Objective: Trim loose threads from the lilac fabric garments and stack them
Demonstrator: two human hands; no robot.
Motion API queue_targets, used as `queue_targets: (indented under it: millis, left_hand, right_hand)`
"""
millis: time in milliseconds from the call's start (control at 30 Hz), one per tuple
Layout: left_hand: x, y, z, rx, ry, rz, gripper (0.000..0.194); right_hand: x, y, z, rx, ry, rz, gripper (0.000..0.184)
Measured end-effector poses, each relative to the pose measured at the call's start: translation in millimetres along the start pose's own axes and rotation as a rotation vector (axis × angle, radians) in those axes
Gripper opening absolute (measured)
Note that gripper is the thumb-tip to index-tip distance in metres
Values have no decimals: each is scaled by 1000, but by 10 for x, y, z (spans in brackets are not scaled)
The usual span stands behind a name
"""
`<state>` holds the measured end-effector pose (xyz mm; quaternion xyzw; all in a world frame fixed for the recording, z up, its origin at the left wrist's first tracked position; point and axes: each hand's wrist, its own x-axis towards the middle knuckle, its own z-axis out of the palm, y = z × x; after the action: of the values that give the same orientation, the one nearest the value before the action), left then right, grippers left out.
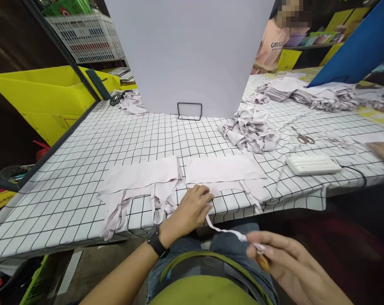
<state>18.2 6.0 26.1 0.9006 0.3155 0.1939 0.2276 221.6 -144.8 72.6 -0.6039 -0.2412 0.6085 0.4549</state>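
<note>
Two pale pink fabric pieces lie side by side near the table's front edge. The left fabric piece (144,173) is a stack with thin straps hanging off the front. The right fabric piece (225,168) has a strap (222,230) running from its front edge to my right hand. My left hand (196,205), a black watch at the wrist, is closed on the strap where it meets the fabric. Low at the right, my right hand (283,258) pinches the strap's far end. An orange-brown object (262,262), mostly hidden, shows under those fingers.
A crumpled fabric pile (252,129) sits behind the right piece. Farther right are small scissors (304,138) and a white power strip (314,164). A white panel (192,55) stands at the back. Another person's hand (382,151) rests at the right edge.
</note>
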Motion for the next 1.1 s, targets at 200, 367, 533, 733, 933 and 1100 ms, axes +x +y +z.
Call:
queue_targets:
  millis: [200,367,533,733,933,1100]
  left_hand:
    - [-3,311,-193,-531,111,-149,14]
    - [66,392,-202,-589,181,-170,12]
    - [162,336,-176,-607,187,-234,7]
    - [317,54,-216,-197,101,-145,9]
    - [601,-287,-153,257,-116,-37,7]
    - [701,-394,-101,238,-70,-25,15]
  right_hand:
    - [583,-104,178,-38,-25,-149,40]
    - [707,-110,260,-233,-27,-220,34]
    - [728,-150,322,-340,-4,-351,30]
    - [775,-206,392,-214,50,-137,34]
    - [1037,-234,362,-82,-24,20,44]
    - [1249,-247,428,-14,-25,83,44]
